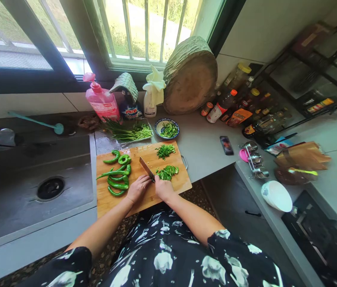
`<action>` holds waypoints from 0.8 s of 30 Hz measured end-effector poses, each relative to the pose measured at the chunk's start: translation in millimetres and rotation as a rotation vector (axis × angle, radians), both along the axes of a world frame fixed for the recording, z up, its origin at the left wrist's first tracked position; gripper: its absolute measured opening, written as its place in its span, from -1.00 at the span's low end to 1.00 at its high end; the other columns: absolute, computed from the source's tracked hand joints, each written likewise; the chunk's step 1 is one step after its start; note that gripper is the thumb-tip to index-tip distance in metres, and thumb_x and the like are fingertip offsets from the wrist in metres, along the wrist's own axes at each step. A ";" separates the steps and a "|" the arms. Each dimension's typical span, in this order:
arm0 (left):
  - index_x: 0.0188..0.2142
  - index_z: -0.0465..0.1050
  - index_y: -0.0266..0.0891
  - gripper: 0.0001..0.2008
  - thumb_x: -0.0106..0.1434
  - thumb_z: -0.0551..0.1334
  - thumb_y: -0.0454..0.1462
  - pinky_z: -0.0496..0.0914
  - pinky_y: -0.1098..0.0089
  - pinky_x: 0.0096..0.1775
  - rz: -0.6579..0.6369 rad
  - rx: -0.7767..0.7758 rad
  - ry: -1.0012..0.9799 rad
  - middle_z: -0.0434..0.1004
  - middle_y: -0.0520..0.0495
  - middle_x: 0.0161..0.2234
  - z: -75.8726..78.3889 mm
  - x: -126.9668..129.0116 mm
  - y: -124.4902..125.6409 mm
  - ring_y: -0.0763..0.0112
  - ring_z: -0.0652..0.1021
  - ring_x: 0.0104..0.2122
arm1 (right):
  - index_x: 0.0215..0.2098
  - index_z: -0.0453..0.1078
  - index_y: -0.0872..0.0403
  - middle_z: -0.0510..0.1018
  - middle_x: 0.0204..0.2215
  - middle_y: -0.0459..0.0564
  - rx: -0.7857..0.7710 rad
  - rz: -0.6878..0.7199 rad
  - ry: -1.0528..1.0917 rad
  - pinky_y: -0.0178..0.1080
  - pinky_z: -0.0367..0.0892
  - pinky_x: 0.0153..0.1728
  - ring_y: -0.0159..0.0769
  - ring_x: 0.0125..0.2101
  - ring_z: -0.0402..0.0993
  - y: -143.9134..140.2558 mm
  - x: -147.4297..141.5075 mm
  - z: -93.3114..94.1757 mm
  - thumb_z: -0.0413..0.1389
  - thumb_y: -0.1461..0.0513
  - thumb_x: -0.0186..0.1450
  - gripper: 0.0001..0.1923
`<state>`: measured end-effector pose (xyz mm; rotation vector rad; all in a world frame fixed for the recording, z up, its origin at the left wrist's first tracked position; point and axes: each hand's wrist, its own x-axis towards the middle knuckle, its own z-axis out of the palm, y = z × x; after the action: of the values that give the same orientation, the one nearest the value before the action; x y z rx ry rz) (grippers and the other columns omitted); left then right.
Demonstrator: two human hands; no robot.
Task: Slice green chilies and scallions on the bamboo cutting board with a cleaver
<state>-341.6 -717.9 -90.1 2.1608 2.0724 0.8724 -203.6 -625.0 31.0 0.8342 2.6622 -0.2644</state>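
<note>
My right hand (164, 188) is closed around the handle of a kitchen knife (146, 168), whose blade points up and left across the wooden cutting board (144, 199). Right beside the blade, my left hand (139, 188) has its fingers bent and pressed together on the board; whatever lies under them is hidden. Sliced green pepper (167, 172) lies just past my right hand. Farther back is a small heap of chopped greens (165, 151). Several whole green peppers (117, 178) rest on the board's left side.
Behind the board are a tray of green stalks (135, 132) and a patterned bowl (167, 129) of cut greens. A sink (92, 171) lies left. Bottles (218, 109), a phone (226, 145) and a spice rack (252, 157) stand or lie right. A round wooden block (191, 79) leans by the window.
</note>
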 end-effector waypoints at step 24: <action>-0.22 0.46 -0.26 -0.69 0.32 -0.06 -0.30 0.41 0.26 -0.06 -0.059 0.000 -0.080 0.51 -0.12 -0.21 10.5 7.3 9.3 0.36 0.45 -0.12 | 0.02 0.10 0.20 0.54 -0.44 0.14 -0.014 -0.095 -0.050 -0.21 0.40 -0.40 -0.13 -0.38 0.53 -13.5 26.6 12.7 -0.12 0.29 0.30 -0.68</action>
<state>-334.3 -708.5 -79.6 2.1380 1.9616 0.9357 -177.0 -638.4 43.7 0.9513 2.5760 -0.2812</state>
